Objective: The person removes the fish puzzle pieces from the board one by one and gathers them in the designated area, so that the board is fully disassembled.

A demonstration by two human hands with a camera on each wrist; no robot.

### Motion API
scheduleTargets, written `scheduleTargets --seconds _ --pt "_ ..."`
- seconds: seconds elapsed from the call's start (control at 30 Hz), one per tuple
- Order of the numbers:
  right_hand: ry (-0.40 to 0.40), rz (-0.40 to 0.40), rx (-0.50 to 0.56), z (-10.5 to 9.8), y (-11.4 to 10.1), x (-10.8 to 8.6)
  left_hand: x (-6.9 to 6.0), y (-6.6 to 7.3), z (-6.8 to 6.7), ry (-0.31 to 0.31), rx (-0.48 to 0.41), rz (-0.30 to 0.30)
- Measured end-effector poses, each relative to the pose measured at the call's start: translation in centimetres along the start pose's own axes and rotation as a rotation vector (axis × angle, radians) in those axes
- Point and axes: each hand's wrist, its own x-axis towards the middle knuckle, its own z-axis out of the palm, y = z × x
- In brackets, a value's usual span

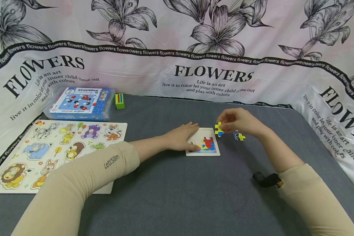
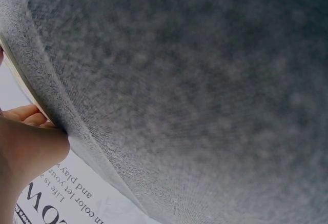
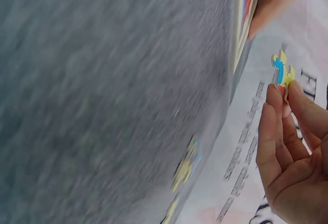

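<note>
Yellow-and-blue, knobbed jigsaw piece (image 1: 219, 129) hovering beside a pale, square, shallow puzzle tray (image 1: 205, 132)

Your right hand (image 1: 239, 122) is pinching this single piece between thumb and index finger, holding it above the table just beyond the tray's right edge. Your left hand (image 1: 180, 137) is resting across the tray's left side, its fingers lying outstretched with no piece in them, its thumb reaching over the lower part of the puzzle.

Going by what is showing, you seem to be partway through: coloured pieces, including one red jigsaw piece (image 1: 207, 142), are already filling the tray's lower right, while its upper part is looking bare. Your left hand is covering some of the tray, so you are getting no sure count of the fitted pieces.

Apparently remaining are the pinched piece and at least two loose, blue-and-yellow jigsaw pieces (image 1: 241, 137), lying close together on the dark grey cloth (image 1: 171, 196) right of the tray.

Farther out, one clear plastic case with a blue-and-white label (image 1: 79, 103) is sitting at the back left; one green, striped block (image 1: 120, 101) is standing just beside it. One large white animal board (image 1: 78, 139) is lying nearer you, your beige left sleeve (image 1: 85, 177) partly covering it.
</note>
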Motion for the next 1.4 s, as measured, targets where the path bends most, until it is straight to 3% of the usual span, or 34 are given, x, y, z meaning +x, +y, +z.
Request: scheduleTargets --seconds 0.2,0.8,1.4 --pt "0.013 0.01 -0.02 -1.5 2.2 -0.6 -0.1 0.0 0.0 0.0 0.004 0.005" --pt "0.008 0.139 0.031 -5.1 8.2 -2.9 0.0 -0.1 0.0 -0.011 0.0 -0.007" --pt "-0.025 0.223 0.038 -5.8 10.2 -3.7 -0.1 -0.1 0.0 -0.015 0.003 -0.006"
